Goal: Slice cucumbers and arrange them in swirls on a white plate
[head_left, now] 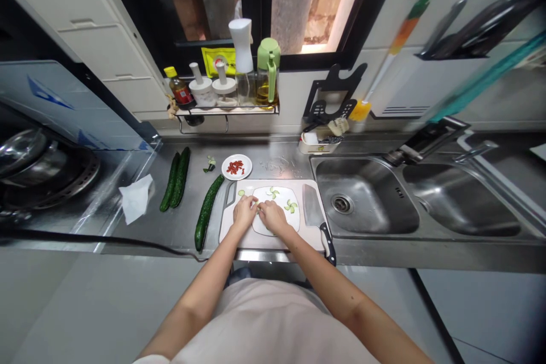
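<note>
My left hand (245,212) and my right hand (273,216) meet over the left side of a white square plate (277,228). The fingers of both are pinched together, fingertips nearly touching; a small pale-green bit shows between them, too small to name for sure. Cut cucumber slices form two pinwheel shapes on the plate, one cucumber pinwheel (291,206) at the right and another cucumber pinwheel (272,193) at the top. Beneath the plate is a cutting board (230,239). A round cucumber slice (241,193) lies on it beyond my left hand. A cleaver (313,205) rests along its right side.
Left of the board lies a whole cucumber (209,210), with two more cucumbers (176,179) farther left. Behind it stand a small plate (246,174) of red pieces and some cucumber scraps (209,165). A double sink (367,222) is at the right, a paper towel (136,199) at the left.
</note>
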### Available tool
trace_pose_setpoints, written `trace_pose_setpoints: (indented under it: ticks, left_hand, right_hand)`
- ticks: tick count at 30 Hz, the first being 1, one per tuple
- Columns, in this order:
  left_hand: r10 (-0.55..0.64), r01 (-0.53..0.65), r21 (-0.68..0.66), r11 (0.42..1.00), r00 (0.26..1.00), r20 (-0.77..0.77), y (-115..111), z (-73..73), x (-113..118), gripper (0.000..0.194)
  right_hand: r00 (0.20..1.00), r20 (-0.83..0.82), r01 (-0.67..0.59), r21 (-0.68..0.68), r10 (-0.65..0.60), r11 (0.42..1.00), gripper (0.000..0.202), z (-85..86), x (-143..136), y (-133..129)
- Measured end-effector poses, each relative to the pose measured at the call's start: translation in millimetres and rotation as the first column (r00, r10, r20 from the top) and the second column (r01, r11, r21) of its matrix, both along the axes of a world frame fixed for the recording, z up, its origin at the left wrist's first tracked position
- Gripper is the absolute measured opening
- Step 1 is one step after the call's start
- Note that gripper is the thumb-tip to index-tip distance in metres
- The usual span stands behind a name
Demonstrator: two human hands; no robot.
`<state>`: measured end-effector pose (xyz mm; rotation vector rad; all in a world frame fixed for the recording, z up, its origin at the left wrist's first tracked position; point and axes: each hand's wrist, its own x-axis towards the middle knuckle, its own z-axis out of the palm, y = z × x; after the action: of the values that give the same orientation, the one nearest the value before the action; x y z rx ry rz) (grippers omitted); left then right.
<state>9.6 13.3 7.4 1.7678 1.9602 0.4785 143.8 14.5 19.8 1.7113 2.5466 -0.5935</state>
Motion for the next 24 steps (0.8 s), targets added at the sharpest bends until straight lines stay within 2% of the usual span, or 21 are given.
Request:
trace_pose_setpoints:
  ticks: [10, 19, 24]
  left_hand:
    - [-0.015, 0.015, -0.005, 1.0, 1.0, -0.005, 1.4, 2.8, -0.4, 0.023]
    - [0.023, -0.026, 0.028, 0.999, 0.996, 0.083, 2.4, -2.6, -8.5, 0.024]
    - [0.005, -0.006, 0.033, 0.999, 0.999, 0.051, 0.9, -3.4, -9.1, 0.023]
  right_hand:
    - [1.0, -0.008, 0.022, 0.002, -0.022, 1.0, 0.03, -1.1, -3.2, 0.4]
    - [0.996, -0.036, 0.084, -0.028, -0.085, 0.996, 0.031, 3.8, 2.4, -3.4]
    - [0.997, -0.023, 0.075, -0.033, -0.075, 0.997, 0.031, 3.9, 1.1, -5.8]
